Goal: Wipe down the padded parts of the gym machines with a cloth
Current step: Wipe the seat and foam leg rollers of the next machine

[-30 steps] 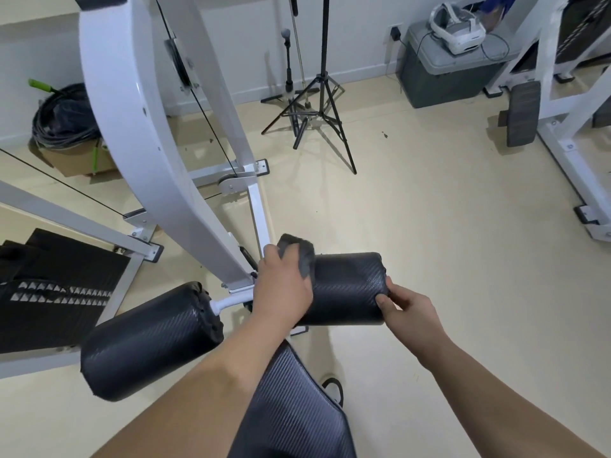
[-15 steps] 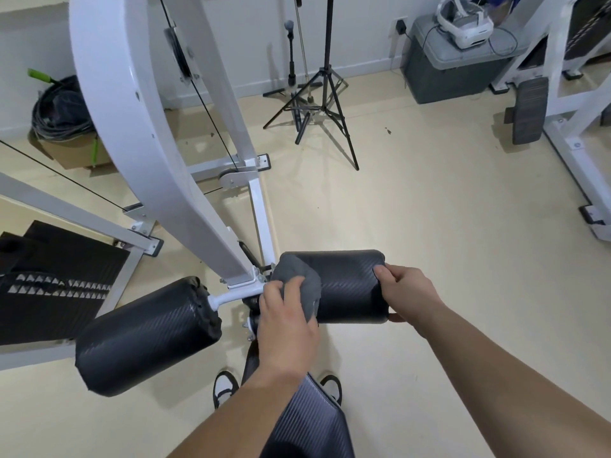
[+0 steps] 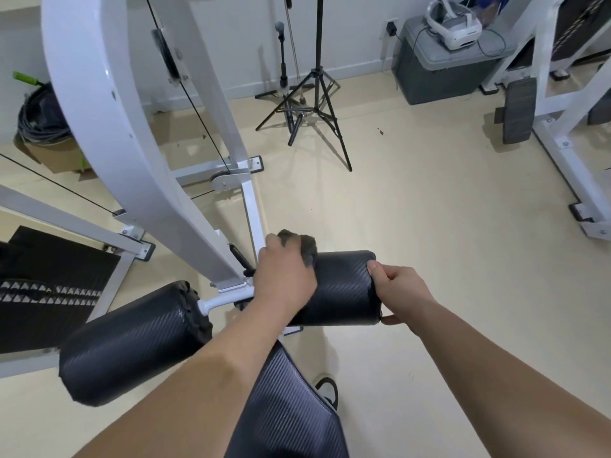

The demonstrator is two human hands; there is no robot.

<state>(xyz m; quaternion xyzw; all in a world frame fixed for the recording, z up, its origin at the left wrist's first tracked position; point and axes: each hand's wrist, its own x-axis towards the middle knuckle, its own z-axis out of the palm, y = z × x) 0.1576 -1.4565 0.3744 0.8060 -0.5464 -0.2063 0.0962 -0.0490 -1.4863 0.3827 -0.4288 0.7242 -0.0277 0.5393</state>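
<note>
While the left hand (image 3: 286, 279) presses a bunched grey cloth (image 3: 304, 244) onto the inner top of the right-side roller pad (image 3: 344, 287), fingers closed around the fabric, the right hand (image 3: 395, 285) clamps the pad's outer end, thumb below and fingers over the rim. The other roller pad (image 3: 132, 342) sits well apart to the left, beyond the white frame (image 3: 109, 104), and the seat pad (image 3: 287, 408) lies below the forearms. I'd say the risk is the roller spinning on its axle if the steadying hand loosens, so the cloth merely skids. The wad is small, too; the underside and end cap could easily get missed.
</note>
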